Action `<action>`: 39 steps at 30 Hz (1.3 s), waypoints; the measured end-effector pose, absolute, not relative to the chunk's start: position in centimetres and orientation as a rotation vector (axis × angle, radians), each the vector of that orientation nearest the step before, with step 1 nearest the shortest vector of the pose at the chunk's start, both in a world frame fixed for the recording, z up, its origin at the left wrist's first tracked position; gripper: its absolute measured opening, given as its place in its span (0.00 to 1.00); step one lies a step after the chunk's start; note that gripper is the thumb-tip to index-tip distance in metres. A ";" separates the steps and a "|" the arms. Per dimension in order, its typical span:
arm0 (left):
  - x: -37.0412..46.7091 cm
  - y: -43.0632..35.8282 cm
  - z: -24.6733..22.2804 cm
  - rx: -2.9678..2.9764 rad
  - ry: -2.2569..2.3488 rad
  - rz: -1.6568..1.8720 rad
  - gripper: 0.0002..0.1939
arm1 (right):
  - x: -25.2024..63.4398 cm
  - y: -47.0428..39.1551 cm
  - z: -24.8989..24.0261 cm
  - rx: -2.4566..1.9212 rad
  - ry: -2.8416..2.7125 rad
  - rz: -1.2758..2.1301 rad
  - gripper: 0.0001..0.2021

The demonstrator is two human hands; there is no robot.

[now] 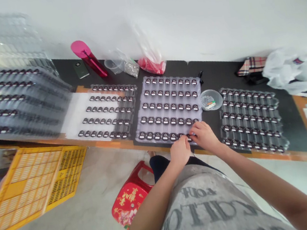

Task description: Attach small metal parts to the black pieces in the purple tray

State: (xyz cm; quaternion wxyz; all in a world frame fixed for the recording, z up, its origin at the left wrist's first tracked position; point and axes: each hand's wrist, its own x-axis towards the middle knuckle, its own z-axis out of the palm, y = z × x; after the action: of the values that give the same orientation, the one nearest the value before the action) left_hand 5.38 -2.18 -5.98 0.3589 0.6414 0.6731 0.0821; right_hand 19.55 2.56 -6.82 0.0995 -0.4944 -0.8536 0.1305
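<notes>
Our tray (161, 113) of parts (158, 136) looks full, except where our left hand (181, 151) and right hand (205, 135) hide one corner. Both bend narrow; we can't tell their grip.

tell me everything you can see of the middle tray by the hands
The tray looks like thin, translucent, purplish plastic, ridged, with wavy sides. Five rows of small black parts with white marks fill it. It lies on the dark tabletop; the left hand and right hand meet at its near right corner.
</notes>
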 end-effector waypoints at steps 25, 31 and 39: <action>5.5 -2.2 -6.2 1.675 1.749 0.220 0.16 | 19.2 2.5 -6.5 -1.519 -2.541 0.369 0.03; 5.4 -2.2 -6.0 1.650 1.746 0.207 0.16 | 19.2 2.5 -6.8 -1.515 -2.554 0.321 0.03; 5.4 -2.1 -5.8 1.640 1.735 0.203 0.16 | 19.1 2.6 -6.4 -1.546 -2.544 0.363 0.03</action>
State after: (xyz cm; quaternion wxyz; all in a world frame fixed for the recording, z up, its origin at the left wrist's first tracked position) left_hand 5.40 -2.15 -5.76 0.3645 0.6374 0.6743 0.0790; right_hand 19.06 2.65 -6.42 0.0711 -0.5141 -0.8462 0.1208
